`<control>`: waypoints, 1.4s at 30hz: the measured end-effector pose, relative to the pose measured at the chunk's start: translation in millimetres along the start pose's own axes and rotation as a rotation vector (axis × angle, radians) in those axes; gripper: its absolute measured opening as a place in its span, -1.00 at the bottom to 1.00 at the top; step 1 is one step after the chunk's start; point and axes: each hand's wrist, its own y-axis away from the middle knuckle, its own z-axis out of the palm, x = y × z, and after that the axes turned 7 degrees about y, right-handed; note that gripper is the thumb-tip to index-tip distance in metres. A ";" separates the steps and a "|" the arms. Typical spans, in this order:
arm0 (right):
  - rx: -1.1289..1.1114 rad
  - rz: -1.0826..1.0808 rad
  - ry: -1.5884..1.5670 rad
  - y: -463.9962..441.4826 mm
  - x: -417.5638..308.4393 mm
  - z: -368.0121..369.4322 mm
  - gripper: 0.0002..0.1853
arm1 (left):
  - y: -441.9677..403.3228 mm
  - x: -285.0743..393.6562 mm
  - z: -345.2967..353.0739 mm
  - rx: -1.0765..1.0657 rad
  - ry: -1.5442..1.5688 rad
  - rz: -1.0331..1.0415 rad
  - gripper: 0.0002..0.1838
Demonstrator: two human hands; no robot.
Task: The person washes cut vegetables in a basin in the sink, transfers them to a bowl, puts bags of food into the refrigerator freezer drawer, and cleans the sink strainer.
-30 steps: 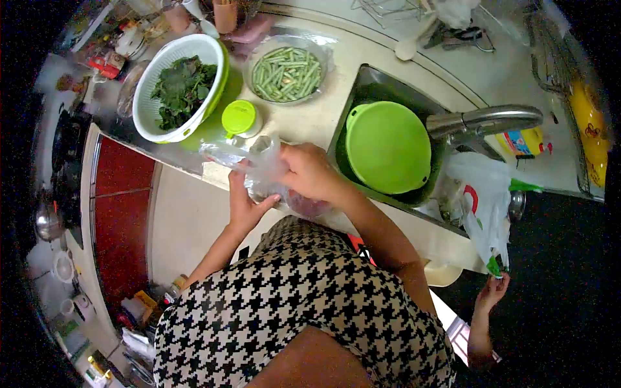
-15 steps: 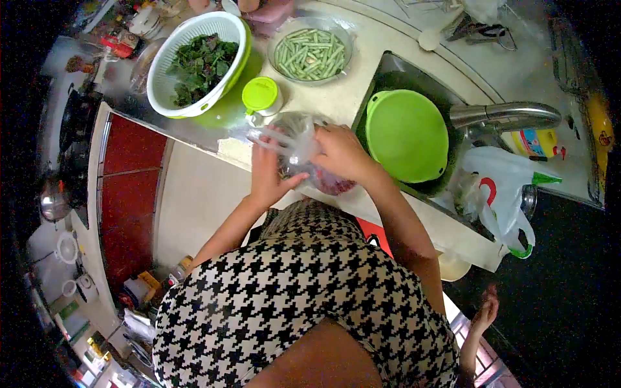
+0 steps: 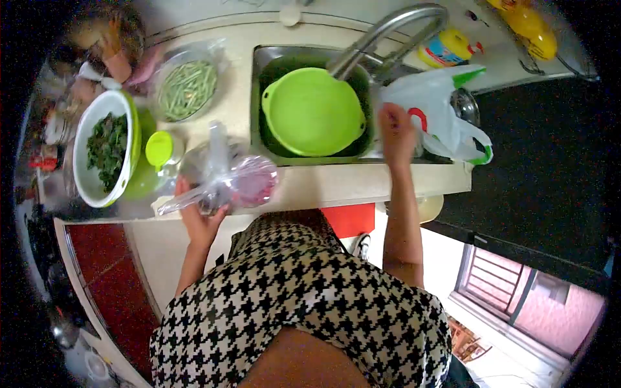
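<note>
A clear plastic bag with dark red contents lies at the counter's front edge. My left hand holds the bag's left side, thumb in front and fingers partly behind the plastic. Over the sink's right end, my right hand is closed beside a white carrier bag; what it holds, if anything, is hidden. A lime green basin sits in the sink. Left of the clear bag stands a jar with a green lid.
Cut green beans fill a bowl at the back left. Leafy greens lie in a white colander. The faucet arches over the sink, near a yellow bottle.
My right hand has left the clear bag and moved right to the carrier bag. My left hand stays on the clear bag. The view has turned right; the other person's hand is out of view.
</note>
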 end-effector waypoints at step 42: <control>-0.711 0.596 -0.884 -66.3 249.9 95.4 -0.74 | -174.6 247.1 303.9 -0.436 0.982 -0.523 -0.76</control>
